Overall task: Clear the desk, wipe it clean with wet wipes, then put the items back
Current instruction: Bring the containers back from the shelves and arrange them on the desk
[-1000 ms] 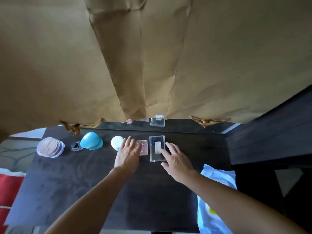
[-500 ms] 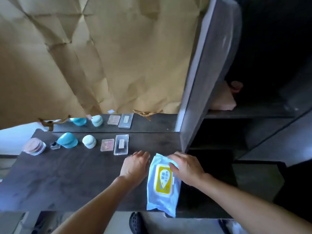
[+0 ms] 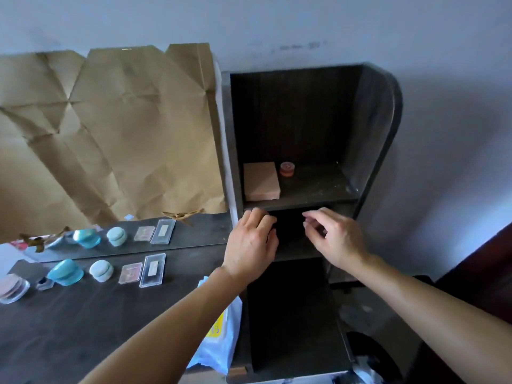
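Hands raised before the middle opening of a dark shelf unit point(image 3: 371, 128): left hand point(image 3: 250, 242) and right hand point(image 3: 336, 235) apart, both empty, fingers loosely bent. Wet wipes pack point(image 3: 225, 347) at the dark desk's point(image 3: 69, 342) right edge, partly under the left forearm. Blue jar point(image 3: 65, 273), pale green jar point(image 3: 101, 270), pink compact point(image 3: 130, 273) and clear case point(image 3: 153, 270) in a row near the back edge.

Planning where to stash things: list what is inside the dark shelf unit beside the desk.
The upper shelf holds a tan box and a small red tin. Its lower compartments are too dark to read.
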Motion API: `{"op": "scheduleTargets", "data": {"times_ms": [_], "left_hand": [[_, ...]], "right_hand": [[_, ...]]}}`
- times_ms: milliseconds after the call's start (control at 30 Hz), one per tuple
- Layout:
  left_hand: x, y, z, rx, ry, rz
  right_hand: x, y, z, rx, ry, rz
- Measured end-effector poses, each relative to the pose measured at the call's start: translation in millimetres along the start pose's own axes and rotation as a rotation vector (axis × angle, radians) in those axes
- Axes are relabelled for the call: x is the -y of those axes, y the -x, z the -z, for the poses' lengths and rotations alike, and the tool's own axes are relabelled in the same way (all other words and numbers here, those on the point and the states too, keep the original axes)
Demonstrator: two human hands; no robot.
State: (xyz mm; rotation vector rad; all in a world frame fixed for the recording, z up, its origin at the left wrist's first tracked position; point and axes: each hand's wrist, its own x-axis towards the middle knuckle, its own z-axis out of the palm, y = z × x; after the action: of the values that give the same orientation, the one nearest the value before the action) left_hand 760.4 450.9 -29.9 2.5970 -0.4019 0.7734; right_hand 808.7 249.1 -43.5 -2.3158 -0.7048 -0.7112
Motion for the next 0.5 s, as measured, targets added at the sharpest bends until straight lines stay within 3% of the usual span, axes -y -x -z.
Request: {"op": "scheduleTargets", "data": {"times_ms": [133,267,367,500], "left_hand": [[-9,-48,-3,0.047,-0.105,0.027],[-3,-79,-13,0.242,-0.15,0.204],[4,-76,-25,0.28,-0.268,0.213],[9,-70,-32,0.199,-0.315,0.177]], "right_hand": [[-21,-33,14,-0.079,0.016,-0.015],[-39,-67,20,-0.073,0.061,-0.046],[-45,-94,15,0.031,0.148,-0.071],[-41,-131,-6,0.241,0.22,-0.085]]}}
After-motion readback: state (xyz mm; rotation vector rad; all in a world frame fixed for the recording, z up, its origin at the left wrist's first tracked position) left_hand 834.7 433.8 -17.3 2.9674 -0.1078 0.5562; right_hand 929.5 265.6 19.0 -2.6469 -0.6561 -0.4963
